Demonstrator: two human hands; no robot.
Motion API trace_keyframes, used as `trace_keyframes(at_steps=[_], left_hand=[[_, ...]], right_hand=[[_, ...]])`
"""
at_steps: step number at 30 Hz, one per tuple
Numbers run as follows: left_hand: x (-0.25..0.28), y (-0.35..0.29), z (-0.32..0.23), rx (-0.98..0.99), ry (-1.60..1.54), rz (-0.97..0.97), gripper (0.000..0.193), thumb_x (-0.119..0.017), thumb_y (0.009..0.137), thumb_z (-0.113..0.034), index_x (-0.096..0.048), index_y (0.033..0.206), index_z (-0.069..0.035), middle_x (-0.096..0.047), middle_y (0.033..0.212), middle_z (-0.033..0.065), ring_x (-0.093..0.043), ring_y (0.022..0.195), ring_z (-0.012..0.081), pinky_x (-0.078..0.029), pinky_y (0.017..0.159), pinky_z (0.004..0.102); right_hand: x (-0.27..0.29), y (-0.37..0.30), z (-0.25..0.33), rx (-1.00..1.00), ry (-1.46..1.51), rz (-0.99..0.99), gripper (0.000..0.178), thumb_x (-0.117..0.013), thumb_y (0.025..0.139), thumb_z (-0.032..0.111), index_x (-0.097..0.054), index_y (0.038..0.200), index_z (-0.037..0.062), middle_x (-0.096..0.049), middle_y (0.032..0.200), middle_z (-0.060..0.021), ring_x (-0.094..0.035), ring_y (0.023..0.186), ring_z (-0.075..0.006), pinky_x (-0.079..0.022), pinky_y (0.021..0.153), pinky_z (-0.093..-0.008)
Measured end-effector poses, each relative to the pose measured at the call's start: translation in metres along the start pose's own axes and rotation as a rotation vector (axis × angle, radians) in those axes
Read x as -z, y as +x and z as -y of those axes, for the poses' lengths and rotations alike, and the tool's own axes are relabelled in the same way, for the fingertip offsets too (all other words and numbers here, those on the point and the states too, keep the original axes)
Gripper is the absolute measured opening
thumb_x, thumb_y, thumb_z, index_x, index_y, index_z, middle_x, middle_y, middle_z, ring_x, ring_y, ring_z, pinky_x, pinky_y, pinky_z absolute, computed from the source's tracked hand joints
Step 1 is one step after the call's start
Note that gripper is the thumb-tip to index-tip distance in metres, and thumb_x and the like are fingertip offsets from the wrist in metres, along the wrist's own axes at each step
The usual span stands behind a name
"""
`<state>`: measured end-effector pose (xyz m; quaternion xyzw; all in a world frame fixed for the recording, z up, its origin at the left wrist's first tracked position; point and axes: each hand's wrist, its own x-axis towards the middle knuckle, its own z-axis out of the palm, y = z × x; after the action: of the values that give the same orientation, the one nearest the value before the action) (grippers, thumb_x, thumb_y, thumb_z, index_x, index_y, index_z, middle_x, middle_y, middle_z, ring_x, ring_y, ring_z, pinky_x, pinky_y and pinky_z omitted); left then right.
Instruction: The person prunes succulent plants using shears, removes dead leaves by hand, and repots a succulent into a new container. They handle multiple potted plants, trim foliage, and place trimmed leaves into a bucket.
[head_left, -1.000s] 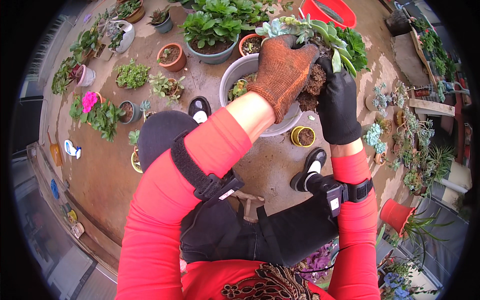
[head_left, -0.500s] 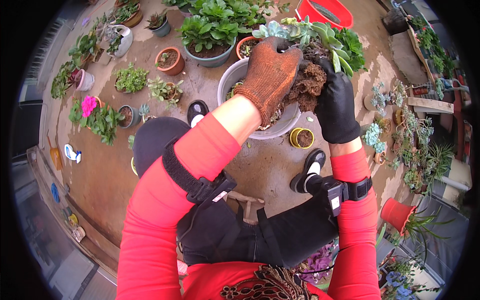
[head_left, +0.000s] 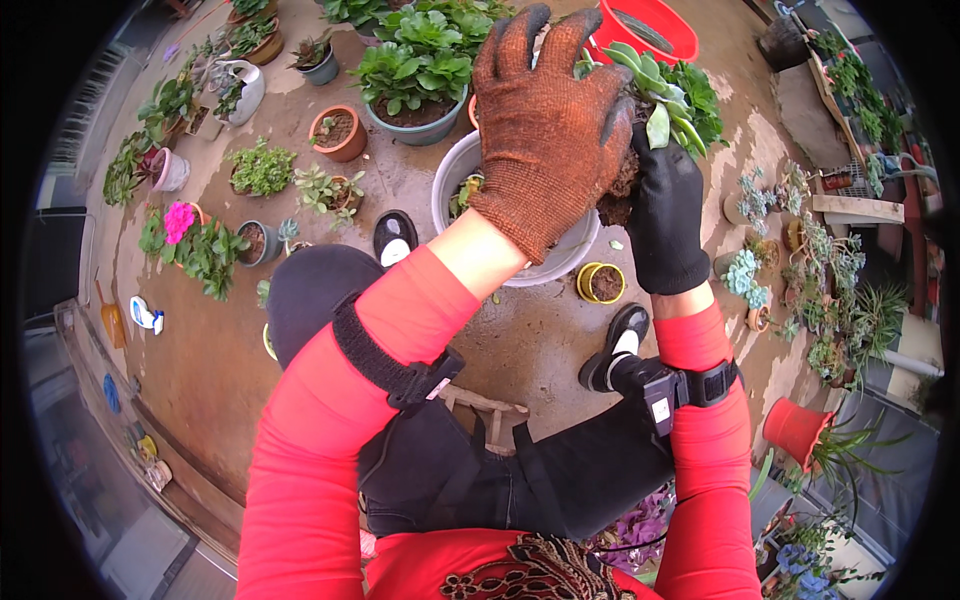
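Note:
My right hand [head_left: 668, 218], in a black glove, is closed around the base of a succulent [head_left: 652, 84] with thick pale-green leaves. Brown soil clings to its roots, a clump of it [head_left: 625, 178] showing between my hands. My left hand [head_left: 550, 128], in a worn orange-brown glove, is spread open over the plant, its thumb side by the root soil; whether it touches is hard to see. It hides many leaves. Below both hands stands a round pale-grey tub [head_left: 568, 262] with plant bits inside. A small yellow pot [head_left: 586, 280] of soil sits right of the tub.
A red basin [head_left: 672, 22] lies beyond my hands. Ahead and left are a large leafy pot [head_left: 420, 130], a terracotta pot [head_left: 345, 140] and several other plants. Succulents [head_left: 745, 275] line the right side. My shoes [head_left: 395, 238] flank the tub.
My left hand has risen off the plant and opened from a curled grip, fingers spreading upward. My right hand has stayed on the succulent, shifting only slightly.

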<state>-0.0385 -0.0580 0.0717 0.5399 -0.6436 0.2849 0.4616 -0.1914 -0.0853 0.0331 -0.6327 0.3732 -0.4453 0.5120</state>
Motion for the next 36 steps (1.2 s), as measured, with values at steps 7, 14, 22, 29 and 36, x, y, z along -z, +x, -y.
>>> trace_keyframes(at_steps=[7, 14, 22, 29, 36], left_hand=[[0.003, -0.013, -0.013, 0.211, -0.013, 0.341, 0.026, -0.068, 0.080, -0.022, -0.072, 0.102, -0.009, -0.048, 0.144, 0.0120, -0.035, 0.135, 0.0386, -0.026, 0.113, 0.0526], [-0.016, -0.021, -0.001, 0.302, -0.156, 0.204, 0.034, -0.077, 0.075, -0.036, -0.075, 0.104, -0.018, -0.053, 0.134, 0.0133, -0.037, 0.130, 0.0410, -0.025, 0.110, 0.0559], [-0.003, -0.015, -0.007, 0.300, -0.238, 0.326, 0.026, -0.073, 0.073, -0.014, -0.073, 0.099, -0.012, -0.052, 0.136, 0.0123, -0.039, 0.131, 0.0380, -0.030, 0.111, 0.0508], [-0.026, -0.025, 0.005, 0.335, -0.423, 0.150, 0.022, -0.075, 0.079, -0.028, -0.076, 0.096, -0.013, -0.058, 0.127, 0.0125, -0.044, 0.124, 0.0335, -0.029, 0.108, 0.0507], [-0.023, -0.031, 0.006, 0.298, -0.304, 0.230, 0.023, -0.075, 0.078, -0.030, -0.077, 0.094, -0.013, -0.058, 0.129, 0.0126, -0.044, 0.124, 0.0357, -0.031, 0.108, 0.0507]], right_hand=[[-0.001, -0.004, -0.001, -0.003, -0.019, -0.057, 0.030, -0.055, 0.103, 0.020, -0.063, 0.117, -0.0048, -0.069, 0.110, -0.0073, -0.061, 0.097, -0.0131, -0.050, 0.087, -0.0319], [0.001, -0.007, 0.001, -0.047, -0.003, 0.068, 0.028, -0.056, 0.102, 0.016, -0.062, 0.120, -0.0040, -0.068, 0.110, -0.0063, -0.061, 0.098, -0.0107, -0.050, 0.086, -0.0296], [0.002, -0.009, 0.003, 0.035, -0.110, 0.057, 0.027, -0.057, 0.101, 0.018, -0.066, 0.113, -0.0041, -0.070, 0.104, -0.0070, -0.062, 0.092, -0.0121, -0.051, 0.083, -0.0297], [0.007, -0.003, 0.007, 0.186, -0.242, 0.155, 0.028, -0.051, 0.102, 0.015, -0.064, 0.120, -0.0014, -0.069, 0.111, -0.0149, -0.067, 0.097, -0.0219, -0.052, 0.086, -0.0360], [0.010, -0.003, -0.001, 0.075, -0.119, 0.109, 0.033, -0.055, 0.103, 0.023, -0.065, 0.117, -0.0046, -0.071, 0.103, -0.0093, -0.065, 0.092, -0.0145, -0.052, 0.082, -0.0321]])
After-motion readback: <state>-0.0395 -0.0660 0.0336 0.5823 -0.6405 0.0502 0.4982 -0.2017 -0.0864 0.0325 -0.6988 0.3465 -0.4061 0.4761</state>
